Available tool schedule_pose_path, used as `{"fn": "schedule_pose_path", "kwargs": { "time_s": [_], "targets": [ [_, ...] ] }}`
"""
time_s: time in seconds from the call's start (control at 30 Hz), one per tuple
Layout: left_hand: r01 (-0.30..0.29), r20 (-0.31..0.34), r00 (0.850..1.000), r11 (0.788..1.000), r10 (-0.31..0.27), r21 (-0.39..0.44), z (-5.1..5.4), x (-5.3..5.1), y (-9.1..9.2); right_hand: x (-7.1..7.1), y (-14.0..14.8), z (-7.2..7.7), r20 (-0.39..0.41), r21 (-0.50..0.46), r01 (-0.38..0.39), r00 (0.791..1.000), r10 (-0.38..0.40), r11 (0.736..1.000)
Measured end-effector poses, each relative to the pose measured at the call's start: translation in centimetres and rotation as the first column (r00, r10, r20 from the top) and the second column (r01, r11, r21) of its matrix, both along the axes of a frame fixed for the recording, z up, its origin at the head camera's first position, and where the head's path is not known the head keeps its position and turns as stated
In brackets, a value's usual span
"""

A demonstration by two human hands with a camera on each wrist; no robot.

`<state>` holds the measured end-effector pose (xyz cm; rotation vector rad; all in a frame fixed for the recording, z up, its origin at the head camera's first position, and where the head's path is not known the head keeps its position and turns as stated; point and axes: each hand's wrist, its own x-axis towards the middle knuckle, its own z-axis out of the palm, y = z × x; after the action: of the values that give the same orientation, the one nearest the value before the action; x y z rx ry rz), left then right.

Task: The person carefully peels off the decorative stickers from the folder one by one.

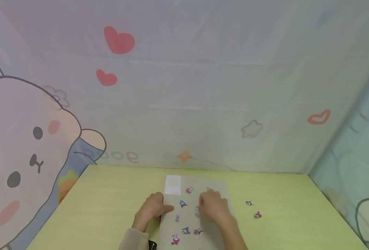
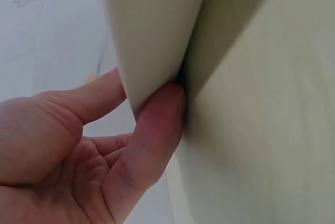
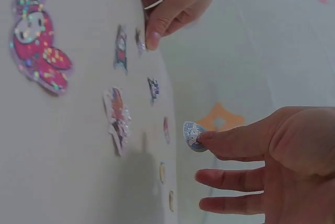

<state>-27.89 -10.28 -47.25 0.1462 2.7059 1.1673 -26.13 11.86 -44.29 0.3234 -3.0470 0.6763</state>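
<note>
A pale board point(image 1: 209, 239) lies on the table with several small cartoon stickers on it, among them a pink one point(image 3: 39, 46) seen large in the right wrist view. The left hand point(image 1: 152, 209) grips the board's left edge, thumb on top and fingers beneath; in the left wrist view a finger of that hand point(image 2: 68, 150) is under the board point(image 2: 152, 30). Over the board's right part, the right hand point(image 1: 215, 208) pinches a small round blue-and-white sticker point(image 3: 192, 136) between thumb and finger, its other fingers point(image 3: 233, 179) extended.
Two loose stickers, one grey point(image 1: 249, 202) and one pink point(image 1: 257, 215), lie on the yellow-green table point(image 1: 284, 194) right of the board. A white square point(image 1: 173, 184) sits at the board's far left corner. A printed cloth point(image 1: 184, 86) hangs behind the table.
</note>
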Motion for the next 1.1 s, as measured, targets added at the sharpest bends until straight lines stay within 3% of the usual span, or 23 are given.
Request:
{"fn": "schedule_pose_path", "kwargs": {
  "time_s": [0.43,0.67,0.93,1.1],
  "targets": [
    [-0.014,0.001,1.0,0.999,0.014,-0.047,0.6,0.1,0.2,0.2,2.1,1.9,-0.065,-0.039,-0.036,0.997,0.034,0.999],
    [-0.019,0.014,1.0,0.999,0.019,-0.043,0.7,0.2,0.3,-0.2,4.6,3.1,-0.109,0.091,-0.03,0.993,0.04,0.995],
    [-0.008,0.018,1.0,1.0,0.008,0.0,0.1,0.4,0.2,-0.6,9.5,3.6,-0.095,0.244,-0.04,0.993,0.065,0.969],
    [-0.009,0.003,1.0,1.0,0.009,0.001,0.0,0.4,-0.1,-1.0,12.5,3.4,-0.079,0.271,-0.073,0.992,0.098,0.96]
  ]
}}
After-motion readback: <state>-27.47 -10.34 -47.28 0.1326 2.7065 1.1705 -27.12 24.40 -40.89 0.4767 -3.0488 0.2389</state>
